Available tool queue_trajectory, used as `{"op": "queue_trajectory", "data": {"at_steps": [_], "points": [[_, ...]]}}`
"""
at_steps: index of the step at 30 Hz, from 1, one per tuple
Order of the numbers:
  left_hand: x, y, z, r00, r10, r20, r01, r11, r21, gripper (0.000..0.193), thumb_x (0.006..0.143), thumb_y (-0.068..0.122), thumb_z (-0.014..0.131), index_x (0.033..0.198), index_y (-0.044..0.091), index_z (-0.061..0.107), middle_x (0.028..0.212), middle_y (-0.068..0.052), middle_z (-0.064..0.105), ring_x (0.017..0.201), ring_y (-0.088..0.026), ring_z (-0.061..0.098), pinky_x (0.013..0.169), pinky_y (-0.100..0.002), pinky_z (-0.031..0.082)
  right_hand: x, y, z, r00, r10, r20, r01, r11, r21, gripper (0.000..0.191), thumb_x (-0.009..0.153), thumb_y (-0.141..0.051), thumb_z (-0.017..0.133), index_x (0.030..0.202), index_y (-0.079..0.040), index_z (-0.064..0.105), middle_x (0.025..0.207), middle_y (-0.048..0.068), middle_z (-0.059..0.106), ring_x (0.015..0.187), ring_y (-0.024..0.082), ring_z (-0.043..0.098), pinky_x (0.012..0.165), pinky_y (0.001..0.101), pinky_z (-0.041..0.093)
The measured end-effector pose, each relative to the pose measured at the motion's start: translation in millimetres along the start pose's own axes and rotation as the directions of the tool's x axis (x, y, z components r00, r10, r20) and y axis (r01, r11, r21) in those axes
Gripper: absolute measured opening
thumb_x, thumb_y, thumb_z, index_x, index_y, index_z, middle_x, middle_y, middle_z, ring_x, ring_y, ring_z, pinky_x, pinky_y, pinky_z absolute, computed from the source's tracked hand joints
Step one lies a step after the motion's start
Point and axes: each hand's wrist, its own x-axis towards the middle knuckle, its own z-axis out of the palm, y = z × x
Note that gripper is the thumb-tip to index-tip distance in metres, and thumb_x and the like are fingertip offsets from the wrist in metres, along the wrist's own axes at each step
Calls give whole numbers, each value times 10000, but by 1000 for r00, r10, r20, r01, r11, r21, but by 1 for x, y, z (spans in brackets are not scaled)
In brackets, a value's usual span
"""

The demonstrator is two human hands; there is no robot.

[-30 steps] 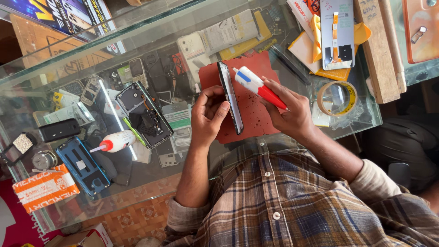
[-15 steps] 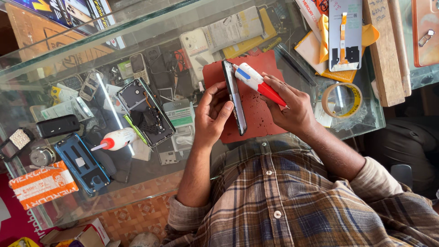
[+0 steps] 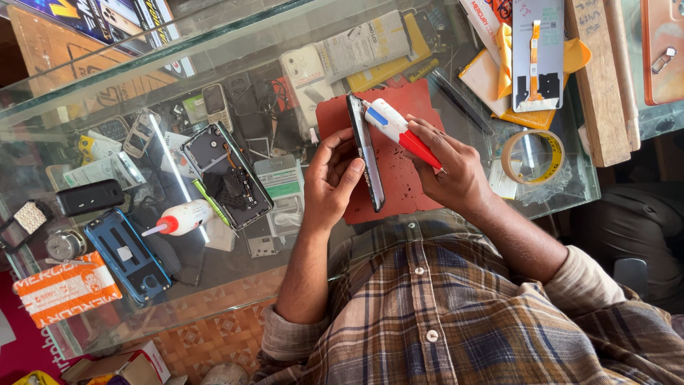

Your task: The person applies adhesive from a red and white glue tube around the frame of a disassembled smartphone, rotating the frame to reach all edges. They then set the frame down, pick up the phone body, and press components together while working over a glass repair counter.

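My left hand (image 3: pixel 331 178) grips a dark, slim phone (image 3: pixel 366 153) and holds it on its edge above a red work mat (image 3: pixel 399 187). My right hand (image 3: pixel 452 165) holds a white glue tube (image 3: pixel 396 128) with a blue stripe and a red end. The tube's nozzle rests against the far end of the phone's edge. Both hands hover over the glass counter (image 3: pixel 427 43), close together on either side of the phone.
An opened phone body (image 3: pixel 226 175), a small white glue bottle (image 3: pixel 182 217) and a blue phone frame (image 3: pixel 128 257) lie to the left. A tape roll (image 3: pixel 531 157), a phone screen on yellow wrapping (image 3: pixel 538 53) and wooden blocks (image 3: pixel 595 78) sit to the right. Several phone parts show under the glass.
Both hands keep their grips and the nozzle stays at the phone's edge. The hands and phone have shifted only slightly to the right.
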Motion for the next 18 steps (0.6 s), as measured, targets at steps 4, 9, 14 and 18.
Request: {"op": "queue_trajectory", "data": {"at_steps": [4, 9, 14, 18], "points": [[0, 0, 0, 1000, 8, 1, -8, 1000, 13, 462, 1045, 85, 655, 1465, -14, 493, 1352, -127, 630, 1212, -150, 634, 1032, -295, 554, 3, -4, -3, 1000, -5, 11, 5, 1000, -18, 475, 897, 47, 743, 1348, 22, 596, 1326, 255, 670, 1222, 403, 684, 970, 410, 610], [-1, 0, 0, 1000, 4, 1, -4, 1000, -1, 456, 1048, 80, 655, 1465, -14, 495, 1346, -128, 631, 1210, -149, 633, 1034, -296, 553, 5, -7, -5, 1000, 8, 17, -8, 1000, 0, 472, 914, 37, 745, 1359, 12, 592, 1322, 252, 677, 1201, 401, 693, 951, 412, 612], [0, 0, 1, 1000, 0, 0, 0, 1000, 3, 456, 1046, 77, 654, 1464, -11, 495, 1345, -124, 630, 1209, -148, 632, 1034, -296, 553, 6, -8, -7, 1000, 12, 25, -12, 1000, -3, 482, 899, 57, 729, 1359, 15, 590, 1326, 258, 672, 1205, 409, 687, 951, 415, 611], [0, 0, 1, 1000, 7, 2, -7, 1000, 1, 458, 1045, 73, 653, 1466, -10, 494, 1352, -119, 626, 1218, -145, 627, 1041, -296, 550, 5, -8, -7, 1000, 2, 24, -1, 1000, -17, 491, 887, 71, 720, 1357, 19, 589, 1317, 260, 673, 1203, 413, 685, 957, 415, 609]]}}
